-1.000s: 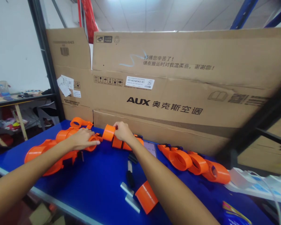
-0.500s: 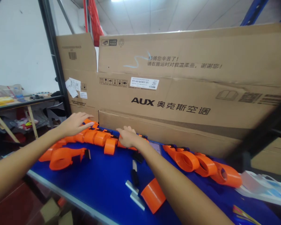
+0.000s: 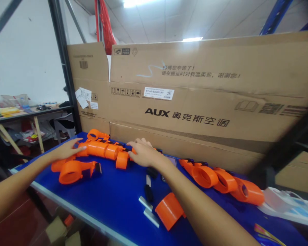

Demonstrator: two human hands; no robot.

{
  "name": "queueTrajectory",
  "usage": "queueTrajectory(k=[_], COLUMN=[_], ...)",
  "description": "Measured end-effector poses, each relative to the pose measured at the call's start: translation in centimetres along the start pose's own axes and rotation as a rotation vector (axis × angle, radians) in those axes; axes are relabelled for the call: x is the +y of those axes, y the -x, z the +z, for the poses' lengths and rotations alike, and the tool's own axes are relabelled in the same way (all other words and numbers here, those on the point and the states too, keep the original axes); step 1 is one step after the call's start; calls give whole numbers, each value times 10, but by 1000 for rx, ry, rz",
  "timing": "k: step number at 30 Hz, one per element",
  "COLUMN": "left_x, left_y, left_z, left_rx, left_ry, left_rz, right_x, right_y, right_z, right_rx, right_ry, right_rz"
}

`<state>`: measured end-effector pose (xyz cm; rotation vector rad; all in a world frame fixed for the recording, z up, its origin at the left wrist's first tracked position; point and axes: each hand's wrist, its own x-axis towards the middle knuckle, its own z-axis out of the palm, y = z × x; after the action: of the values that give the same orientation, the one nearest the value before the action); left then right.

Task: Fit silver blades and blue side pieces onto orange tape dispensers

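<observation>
A row of orange tape dispensers (image 3: pixel 99 149) with black blade ends runs along the back left of the blue table. My left hand (image 3: pixel 66 149) is at the row's left end, thumb and fingers apart, beside the dispensers there; whether it touches them I cannot tell. Over the row's right end is my right hand (image 3: pixel 142 152), fingers stretched out and partly hiding a dispenser beneath. Behind the row, near the cardboard, lies a single dispenser (image 3: pixel 93 134). Another dispenser (image 3: pixel 71 172) lies in front of my left hand, its black blade end pointing right.
More orange dispensers (image 3: pixel 205 176) line the back right. A black-handled knife (image 3: pixel 148 193), two metal strips (image 3: pixel 151 217) and an orange dispenser (image 3: pixel 169 210) lie nearer me. A large cardboard sheet (image 3: pixel 195 92) stands behind the table. White plastic packaging (image 3: pixel 287 208) sits at right.
My left hand has moved left and down, away from the single dispenser at the back, which now shows fully. My right hand stays over the row, its fingers more spread. The view has shifted slightly.
</observation>
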<state>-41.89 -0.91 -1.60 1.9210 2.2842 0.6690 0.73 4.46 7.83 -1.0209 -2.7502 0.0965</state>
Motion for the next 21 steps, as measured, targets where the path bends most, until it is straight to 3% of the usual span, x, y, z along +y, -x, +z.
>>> queueTrajectory(k=[9, 16, 21], left_x=[-3, -20, -25], left_y=[-22, -17, -7], left_z=[-10, -21, -19], left_rx=[-147, -130, -46], left_ry=[-47, -87, -132], left_rz=[182, 210, 109], right_x=[-7, -13, -13], right_y=[8, 13, 15], right_z=[1, -2, -5], right_rx=[24, 44, 47], right_ry=[-23, -27, -21], right_rz=[-48, -83, -75])
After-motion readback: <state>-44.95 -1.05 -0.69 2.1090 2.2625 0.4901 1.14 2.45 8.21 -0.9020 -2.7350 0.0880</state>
